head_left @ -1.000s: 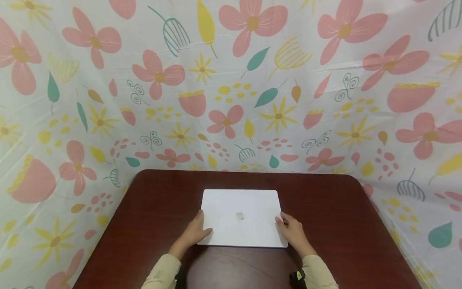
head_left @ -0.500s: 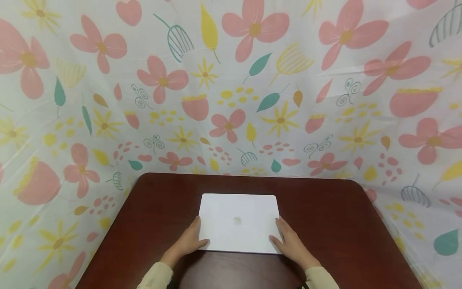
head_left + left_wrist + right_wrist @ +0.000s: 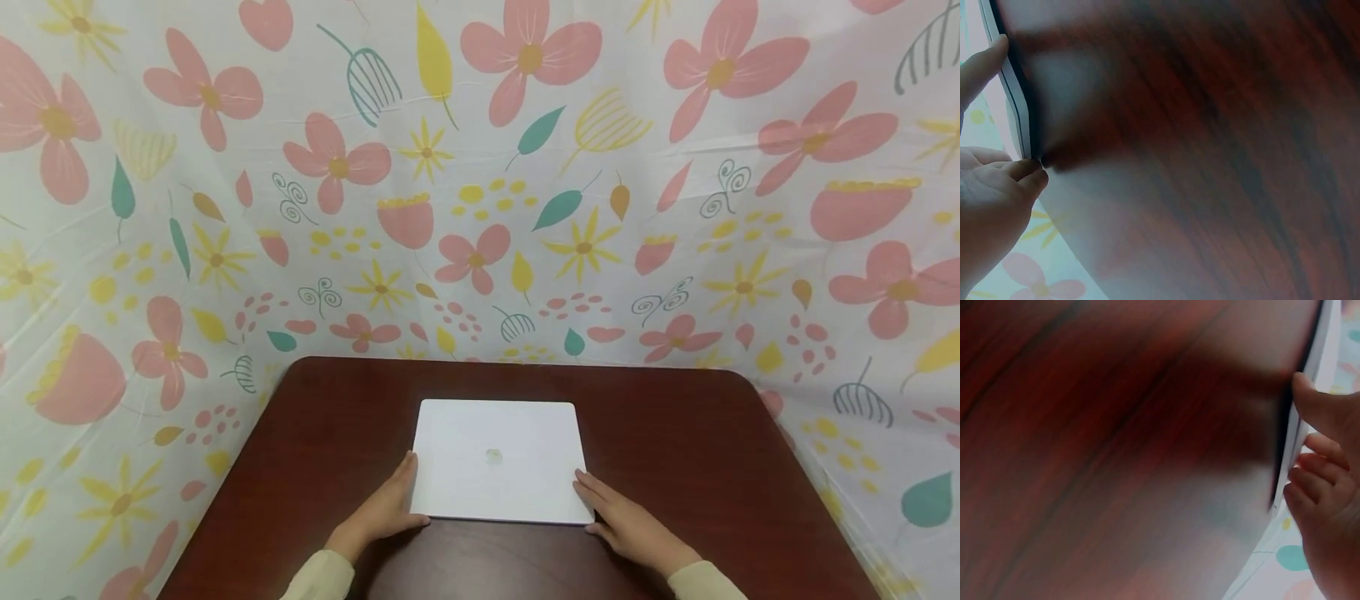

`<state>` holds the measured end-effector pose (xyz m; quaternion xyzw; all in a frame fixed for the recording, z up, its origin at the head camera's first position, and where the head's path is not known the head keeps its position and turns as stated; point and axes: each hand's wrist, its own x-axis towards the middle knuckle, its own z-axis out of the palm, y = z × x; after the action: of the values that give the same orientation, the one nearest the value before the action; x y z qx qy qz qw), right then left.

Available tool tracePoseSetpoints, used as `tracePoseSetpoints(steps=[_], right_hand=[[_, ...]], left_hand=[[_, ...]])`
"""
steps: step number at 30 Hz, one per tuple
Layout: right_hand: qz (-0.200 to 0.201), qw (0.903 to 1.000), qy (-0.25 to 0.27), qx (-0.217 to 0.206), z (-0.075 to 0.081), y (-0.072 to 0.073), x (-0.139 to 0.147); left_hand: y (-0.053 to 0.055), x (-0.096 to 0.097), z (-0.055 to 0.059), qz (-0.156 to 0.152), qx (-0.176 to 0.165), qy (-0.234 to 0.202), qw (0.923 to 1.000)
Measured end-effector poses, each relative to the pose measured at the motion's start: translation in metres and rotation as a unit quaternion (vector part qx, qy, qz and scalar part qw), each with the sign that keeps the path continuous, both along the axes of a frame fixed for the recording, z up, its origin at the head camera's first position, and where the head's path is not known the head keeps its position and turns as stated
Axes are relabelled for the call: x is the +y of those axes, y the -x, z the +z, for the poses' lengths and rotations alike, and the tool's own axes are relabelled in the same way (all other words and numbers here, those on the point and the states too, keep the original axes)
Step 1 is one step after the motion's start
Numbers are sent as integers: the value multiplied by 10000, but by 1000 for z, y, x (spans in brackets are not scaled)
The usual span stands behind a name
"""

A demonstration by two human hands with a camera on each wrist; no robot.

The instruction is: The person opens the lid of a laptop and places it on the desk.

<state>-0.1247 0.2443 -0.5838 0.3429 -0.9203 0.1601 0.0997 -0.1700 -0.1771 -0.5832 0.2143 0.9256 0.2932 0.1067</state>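
A closed silver-white laptop with a small logo in the middle of its lid lies flat on the dark brown table in the head view. My left hand touches its left side with the fingers, the thumb at the near left corner. On the other side, my right hand has its fingers, fairly straight, along the right edge and its thumb by the near right corner. Both wrist views show a thumb at the laptop's thin front edge and the other fingers at its side.
The glossy reddish-brown table has rounded far corners and extends beyond the laptop on all sides. A white cloth printed with pink flowers and leaves hangs behind the table and along both sides.
Both thumbs have come off the lid to the near corners. My right hand has shifted outward and nearer to me. The laptop sits slightly lower and left in the head view, which has tilted.
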Motion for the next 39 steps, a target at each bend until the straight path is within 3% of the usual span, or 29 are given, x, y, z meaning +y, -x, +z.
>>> tracePoseSetpoints(steps=[6, 19, 27, 34, 39], right_hand=[[481, 9951, -29, 860, -3, 7, 9], [905, 9806, -278, 1714, -9, 15, 16], [692, 9792, -268, 1887, -8, 11, 14], [624, 9776, -188, 2001, -3, 11, 14], [551, 9798, -147, 1916, 2, 12, 15]], left_hand=[[1, -1, -4, -12, 116, 56, 9999], [1, -4, -9, 63, 146, -35, 9999], [0, -3, -10, 254, 325, -172, 9990], [-1, -2, -6, 923, 403, 21, 9949], [-5, -1, -4, 1082, 573, 99, 9924]])
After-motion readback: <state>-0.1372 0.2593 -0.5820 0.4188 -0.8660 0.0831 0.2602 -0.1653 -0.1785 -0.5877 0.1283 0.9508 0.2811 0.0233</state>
